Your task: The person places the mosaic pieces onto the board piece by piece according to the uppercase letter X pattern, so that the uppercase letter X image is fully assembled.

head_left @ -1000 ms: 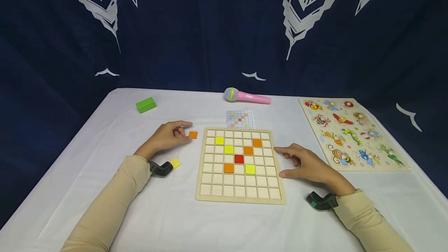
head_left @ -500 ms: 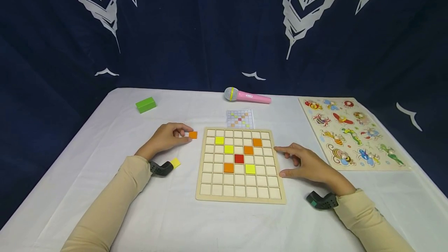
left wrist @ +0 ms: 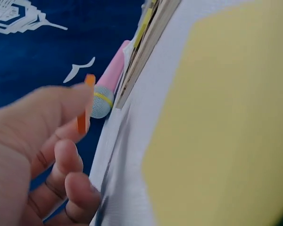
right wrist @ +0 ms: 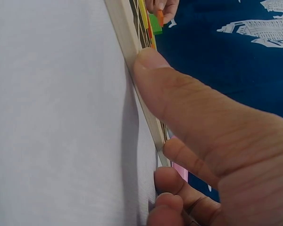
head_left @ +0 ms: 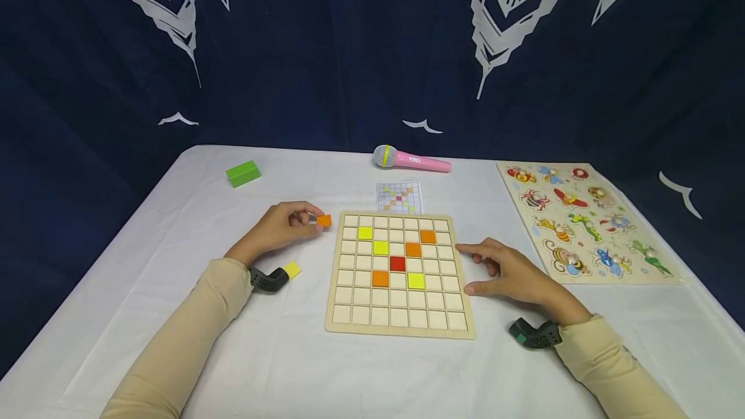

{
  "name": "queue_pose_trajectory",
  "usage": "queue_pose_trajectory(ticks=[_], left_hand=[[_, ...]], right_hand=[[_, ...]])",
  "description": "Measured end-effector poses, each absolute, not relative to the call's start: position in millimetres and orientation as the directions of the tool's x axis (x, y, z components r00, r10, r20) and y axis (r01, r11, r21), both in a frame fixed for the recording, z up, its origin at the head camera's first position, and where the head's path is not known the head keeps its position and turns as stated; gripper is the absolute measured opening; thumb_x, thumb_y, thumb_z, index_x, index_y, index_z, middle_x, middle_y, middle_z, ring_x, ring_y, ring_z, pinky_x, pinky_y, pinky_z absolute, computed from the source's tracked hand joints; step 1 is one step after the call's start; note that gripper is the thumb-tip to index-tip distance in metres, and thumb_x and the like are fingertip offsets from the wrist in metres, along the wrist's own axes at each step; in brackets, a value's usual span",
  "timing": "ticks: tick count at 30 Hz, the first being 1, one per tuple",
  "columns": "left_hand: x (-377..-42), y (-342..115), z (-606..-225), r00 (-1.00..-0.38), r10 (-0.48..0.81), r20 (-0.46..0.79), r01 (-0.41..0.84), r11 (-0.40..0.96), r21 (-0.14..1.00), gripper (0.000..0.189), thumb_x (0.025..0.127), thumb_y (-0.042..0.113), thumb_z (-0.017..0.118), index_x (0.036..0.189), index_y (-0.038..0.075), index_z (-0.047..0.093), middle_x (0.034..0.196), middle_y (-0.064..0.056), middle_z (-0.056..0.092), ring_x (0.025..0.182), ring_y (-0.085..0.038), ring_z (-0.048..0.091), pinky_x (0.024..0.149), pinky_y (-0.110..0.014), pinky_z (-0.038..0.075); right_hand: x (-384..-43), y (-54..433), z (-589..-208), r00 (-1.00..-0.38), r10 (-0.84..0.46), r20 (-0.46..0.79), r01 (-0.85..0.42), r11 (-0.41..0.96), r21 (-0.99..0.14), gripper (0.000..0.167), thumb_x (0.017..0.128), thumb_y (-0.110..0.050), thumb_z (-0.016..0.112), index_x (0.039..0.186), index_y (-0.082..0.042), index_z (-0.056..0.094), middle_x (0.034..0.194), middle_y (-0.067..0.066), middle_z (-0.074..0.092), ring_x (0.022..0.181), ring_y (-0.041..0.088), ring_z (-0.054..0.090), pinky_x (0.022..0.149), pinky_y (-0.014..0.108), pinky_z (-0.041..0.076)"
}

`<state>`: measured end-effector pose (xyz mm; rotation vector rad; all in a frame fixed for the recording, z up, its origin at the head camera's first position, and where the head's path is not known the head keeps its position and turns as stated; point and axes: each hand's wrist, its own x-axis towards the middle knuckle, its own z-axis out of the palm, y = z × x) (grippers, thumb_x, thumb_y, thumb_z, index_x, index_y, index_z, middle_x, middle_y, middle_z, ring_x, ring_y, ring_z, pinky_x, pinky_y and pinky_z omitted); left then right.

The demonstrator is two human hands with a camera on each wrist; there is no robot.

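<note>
Between thumb and forefinger, my left hand (head_left: 279,226) pinches an orange square tile (head_left: 324,220), left of the wooden grid board (head_left: 399,319). Seen from the left wrist, the tile (left wrist: 89,80) stands on edge, raised off the white tablecloth. Several yellow and orange tiles and a red one sit in the board's squares. My right hand (head_left: 505,271) rests at the board's right edge, thumb and forefinger touching it; in the right wrist view the thumb lies against the board's side (right wrist: 125,37). A yellow tile (head_left: 293,269) lies by my left wrist, partly hidden by the black wrist camera.
A printed pattern card (head_left: 398,198) lies just behind the board, and a pink microphone (head_left: 412,160) farther back. The green block (head_left: 242,174) is at the back left. On the right lies an insect puzzle board (head_left: 582,222). A dark blue curtain hangs behind the table.
My left fingers have closed on the orange tile and lifted it slightly off the table, up and to the right. The right hand and the board stay in place.
</note>
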<state>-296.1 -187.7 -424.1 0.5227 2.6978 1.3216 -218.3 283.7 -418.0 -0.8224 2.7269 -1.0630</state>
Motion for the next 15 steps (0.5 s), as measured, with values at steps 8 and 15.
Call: queue_pose_trajectory(ticks=[8,15], left_hand=[[-284.8,-173.5,-403.4,-0.896,0.437,0.085,0.337,0.542,0.77,0.03,0.093,0.019,0.085,0.12,0.01,0.078,0.087,0.0,0.058,0.069,-0.017,0.047,0.065,-0.027,0.038],[-270.2,-157.0,-389.4,-0.851,0.516,0.103,0.421,0.552,0.72,0.029,0.093,0.02,0.086,0.12,0.012,0.078,0.084,0.002,0.061,0.067,-0.016,0.05,0.063,-0.027,0.04]], right_hand=[[-217.9,282.7,-417.6,-0.858,-0.508,0.082,-0.432,0.625,-0.65,0.073,0.083,-0.019,0.095,0.145,0.005,0.063,0.103,0.001,0.053,0.079,0.01,0.044,0.069,0.026,0.04],[-217.5,281.6,-416.0,-0.862,-0.501,0.075,-0.422,0.629,-0.653,0.074,0.083,-0.018,0.096,0.145,0.005,0.063,0.103,0.002,0.053,0.079,0.011,0.044,0.069,0.027,0.04]])
